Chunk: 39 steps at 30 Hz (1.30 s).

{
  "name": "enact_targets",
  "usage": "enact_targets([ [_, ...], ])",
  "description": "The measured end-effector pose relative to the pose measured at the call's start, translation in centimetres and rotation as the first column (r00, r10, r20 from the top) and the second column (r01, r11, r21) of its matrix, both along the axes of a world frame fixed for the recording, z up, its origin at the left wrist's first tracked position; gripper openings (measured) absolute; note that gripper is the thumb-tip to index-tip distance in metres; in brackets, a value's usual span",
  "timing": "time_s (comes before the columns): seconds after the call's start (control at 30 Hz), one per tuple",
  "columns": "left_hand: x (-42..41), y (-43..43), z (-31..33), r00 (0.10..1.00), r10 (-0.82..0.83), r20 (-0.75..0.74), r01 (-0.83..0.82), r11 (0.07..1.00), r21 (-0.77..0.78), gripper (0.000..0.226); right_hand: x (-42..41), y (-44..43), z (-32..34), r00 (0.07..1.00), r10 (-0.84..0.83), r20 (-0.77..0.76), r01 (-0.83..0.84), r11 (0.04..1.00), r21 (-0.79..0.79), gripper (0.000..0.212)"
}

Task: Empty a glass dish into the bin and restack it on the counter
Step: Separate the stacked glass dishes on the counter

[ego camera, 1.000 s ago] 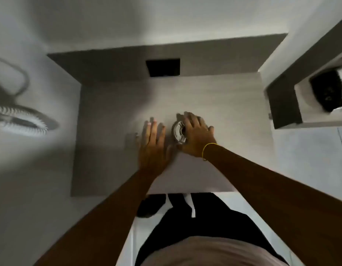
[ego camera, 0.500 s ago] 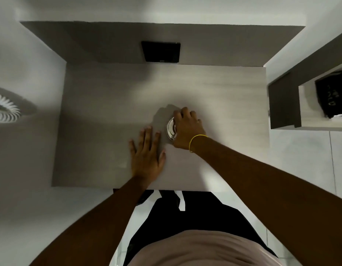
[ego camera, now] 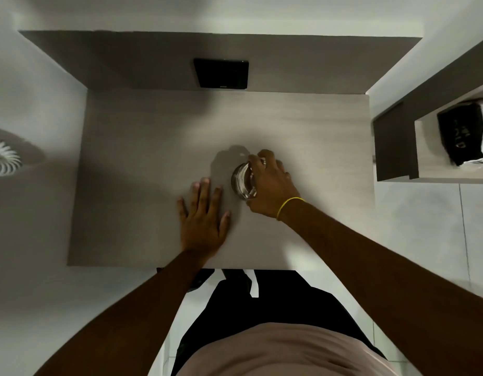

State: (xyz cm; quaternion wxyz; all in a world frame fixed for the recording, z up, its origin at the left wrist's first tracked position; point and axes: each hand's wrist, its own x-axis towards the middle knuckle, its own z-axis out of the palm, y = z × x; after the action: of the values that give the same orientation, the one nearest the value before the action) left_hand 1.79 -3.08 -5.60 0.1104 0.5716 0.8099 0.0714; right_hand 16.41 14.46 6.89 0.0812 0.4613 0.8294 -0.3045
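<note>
A small round glass dish stands on the pale wooden counter, a little right of its middle. My right hand, with a yellow band on the wrist, covers the dish from the right, fingers curled over its rim and gripping it. Only the left half of the dish shows. My left hand lies flat on the counter just left of the dish, fingers spread, holding nothing. No bin is in view.
A black rectangular panel sits in the dark back wall above the counter. To the right, a dark-framed shelf holds a black box. A white ribbed round object lies at the far left. White floor tiles surround the counter.
My left hand has slid back toward the counter's front edge, away from the dish. My right hand stays closed over the dish. The camera has shifted, showing more of the counter.
</note>
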Motion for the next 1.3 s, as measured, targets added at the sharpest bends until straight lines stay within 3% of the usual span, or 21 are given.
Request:
enact_targets([
  [0.13, 0.1, 0.0, 0.0, 1.0, 0.007, -0.011, -0.007, 1.0, 0.013, 0.074, 5.0, 0.9, 0.0, 0.981, -0.178, -0.075, 0.18, 0.984, 0.017, 0.102],
  [0.27, 0.0, -0.1, -0.2, 0.999, -0.002, -0.034, 0.002, 1.0, 0.003, 0.074, 9.8, 1.9, -0.6, 0.96, -0.279, 0.031, 0.277, 0.96, 0.04, 0.111],
  [0.43, 0.0, -0.2, -0.2, 0.999, 0.008, -0.047, -0.007, 1.0, 0.011, 0.073, 11.5, 2.3, -1.6, 0.953, -0.275, 0.129, 0.266, 0.96, 0.082, 0.107],
  [1.03, 0.3, 0.0, 0.2, 0.999, 0.019, -0.032, -0.018, 1.0, 0.006, 0.074, 10.9, 1.5, -2.6, 0.957, -0.251, 0.147, 0.22, 0.955, 0.197, 0.106],
  [1.17, 0.4, 0.0, 0.4, 0.999, 0.021, -0.027, -0.021, 1.0, 0.007, 0.075, 7.8, 1.7, -1.6, 0.982, -0.187, 0.009, 0.181, 0.961, 0.21, 0.086],
  [1.3, 0.5, 0.1, 0.7, 0.999, 0.032, -0.017, -0.032, 0.999, -0.012, 0.077, 3.7, 2.3, -1.6, 0.982, -0.138, -0.131, 0.142, 0.989, 0.025, 0.057],
])
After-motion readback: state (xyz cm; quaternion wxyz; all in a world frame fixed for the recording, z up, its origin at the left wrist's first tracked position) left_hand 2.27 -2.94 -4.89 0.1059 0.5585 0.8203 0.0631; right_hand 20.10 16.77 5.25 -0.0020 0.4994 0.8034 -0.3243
